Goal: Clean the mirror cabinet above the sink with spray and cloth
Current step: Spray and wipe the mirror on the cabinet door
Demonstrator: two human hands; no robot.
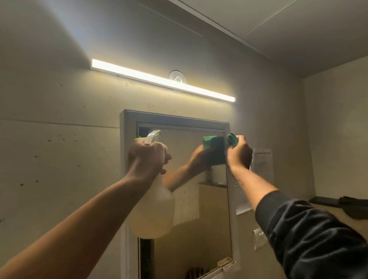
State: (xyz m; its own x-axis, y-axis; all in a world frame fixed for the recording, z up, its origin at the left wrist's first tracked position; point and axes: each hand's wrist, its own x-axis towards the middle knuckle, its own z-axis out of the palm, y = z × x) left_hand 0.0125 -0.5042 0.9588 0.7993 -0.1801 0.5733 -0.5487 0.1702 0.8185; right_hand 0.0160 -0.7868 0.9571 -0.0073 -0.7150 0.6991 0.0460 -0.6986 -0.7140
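Right hand hides most of green cloth — mirror cabinet edge.

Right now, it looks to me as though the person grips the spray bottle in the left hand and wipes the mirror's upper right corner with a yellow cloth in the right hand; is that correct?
Nearly: the cloth is green, not yellow, as the head view shows. The rest stands: the left hand grips the spray bottle, and the right hand holds the cloth at the upper right corner of the mirror.
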